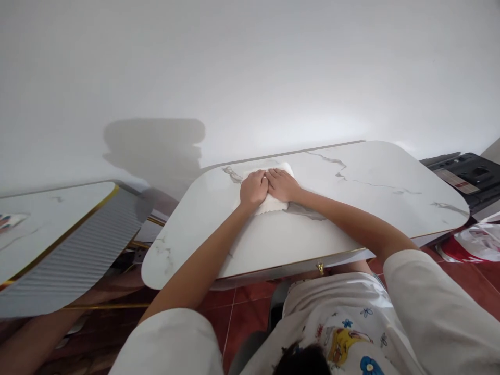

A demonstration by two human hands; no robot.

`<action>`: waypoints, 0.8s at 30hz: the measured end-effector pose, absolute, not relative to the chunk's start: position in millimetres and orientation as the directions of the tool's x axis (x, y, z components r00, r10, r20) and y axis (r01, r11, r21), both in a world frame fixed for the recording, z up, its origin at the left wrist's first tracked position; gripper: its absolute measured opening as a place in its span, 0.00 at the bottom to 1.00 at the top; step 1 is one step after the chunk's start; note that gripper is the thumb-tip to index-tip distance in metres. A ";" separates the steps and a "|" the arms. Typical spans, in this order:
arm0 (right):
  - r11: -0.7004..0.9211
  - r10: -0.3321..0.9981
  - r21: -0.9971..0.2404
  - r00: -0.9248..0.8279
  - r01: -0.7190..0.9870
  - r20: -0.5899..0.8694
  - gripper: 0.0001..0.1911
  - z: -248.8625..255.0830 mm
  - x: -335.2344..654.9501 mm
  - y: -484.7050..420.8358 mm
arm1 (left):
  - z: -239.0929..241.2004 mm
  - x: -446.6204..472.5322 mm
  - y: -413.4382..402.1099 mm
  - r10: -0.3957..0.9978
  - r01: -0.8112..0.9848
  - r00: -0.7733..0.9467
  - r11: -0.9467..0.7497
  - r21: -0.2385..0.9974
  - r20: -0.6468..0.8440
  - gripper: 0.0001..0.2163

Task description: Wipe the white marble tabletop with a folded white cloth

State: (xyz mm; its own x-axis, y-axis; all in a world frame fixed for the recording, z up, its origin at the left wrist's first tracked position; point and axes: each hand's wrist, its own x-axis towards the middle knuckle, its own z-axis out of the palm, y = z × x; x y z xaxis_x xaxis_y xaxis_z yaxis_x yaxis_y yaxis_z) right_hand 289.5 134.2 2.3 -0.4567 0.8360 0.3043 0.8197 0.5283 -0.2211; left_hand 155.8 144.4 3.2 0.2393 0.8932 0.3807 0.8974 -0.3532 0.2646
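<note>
A white cloth with a scalloped edge lies folded on a white marble-patterned tabletop, left of its middle. My left hand is closed on the cloth, with its fingers curled and the knuckles up. Right beside it, my right hand presses on the same cloth. Its fingers are bent and held together, their tips meeting the left hand. Both fingertips and part of the cloth are hidden under the hands.
A second marble-patterned table with gold trim stands at left. At right are a black appliance-like object and a red-and-white bundle. A white wall runs behind, and a small gold fitting sits on the near edge.
</note>
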 end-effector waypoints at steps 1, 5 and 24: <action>0.535 0.833 -0.214 -0.468 0.817 0.295 0.28 2.7 288.7 126.0 | 3.8 153.9 133.8 0.895 0.900 0.241 -0.351 0.258 0.376 0.19; 0.590 0.800 -0.201 -0.532 0.782 0.278 0.29 2.6 284.9 88.7 | 10.1 144.9 83.2 0.898 0.910 0.272 -0.356 0.211 0.345 0.18; 0.595 0.789 -0.204 -0.518 0.777 0.331 0.28 10.4 317.8 -17.4 | 1.3 158.3 -9.8 0.872 0.846 0.366 -0.457 0.274 0.325 0.21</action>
State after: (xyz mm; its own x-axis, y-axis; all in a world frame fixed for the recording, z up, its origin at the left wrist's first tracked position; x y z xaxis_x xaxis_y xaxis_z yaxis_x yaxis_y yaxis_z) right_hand 317.8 -17.4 10.4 -0.5175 0.7890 0.3312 0.7773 0.5953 -0.2036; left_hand 158.3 -9.8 1.3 0.3656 0.8722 0.3250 0.8464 -0.4568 0.2738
